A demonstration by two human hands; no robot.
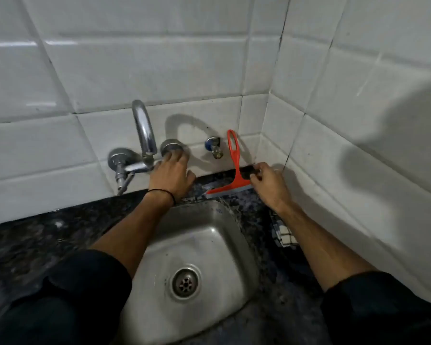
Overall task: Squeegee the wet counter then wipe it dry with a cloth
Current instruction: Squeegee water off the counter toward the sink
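A red squeegee [234, 168] leans against the white tiled wall, with its blade on the dark speckled counter [35, 245] behind the steel sink [224, 235]. My right hand [269, 181] is at the right end of the blade with its fingers curled. I cannot see whether they grip it. My left hand [171, 175] reaches over the sink, and its fingers close on the right tap knob [170, 147]. A checked cloth [283, 232] lies on the counter right of the sink, partly hidden under my right forearm.
A chrome spout [143, 128] curves up from the wall mixer, which has a second knob [118, 158] on its left. A small blue-capped valve [214, 145] sticks out of the wall beside the squeegee handle. Tiled walls meet in a corner at the right.
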